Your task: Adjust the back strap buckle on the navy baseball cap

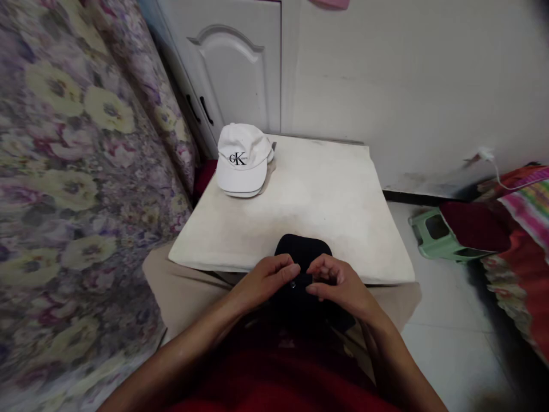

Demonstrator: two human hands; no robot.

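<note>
A black cap [302, 246] lies at the front edge of the white-covered table, its rounded brim on the tabletop and its dark body hanging toward me. My left hand [274, 276] is closed on the cap's left side, thumb and fingers pressed together. A small shiny round piece [293, 284] shows on the black fabric just below the left thumb. My right hand [337, 283] is curled at the cap's right side, its thumb and fingertips around the edge of the dark fabric. White caps [242, 174], the top one lettered "CK", sit stacked at the table's back left corner.
The table [326, 194] stands against a pale wall and a white cabinet door [234, 74]. A floral curtain [77, 200] hangs close on the left. At the right are a green stool [431, 234] with a dark red cover and a plugged-in white cable [495, 169].
</note>
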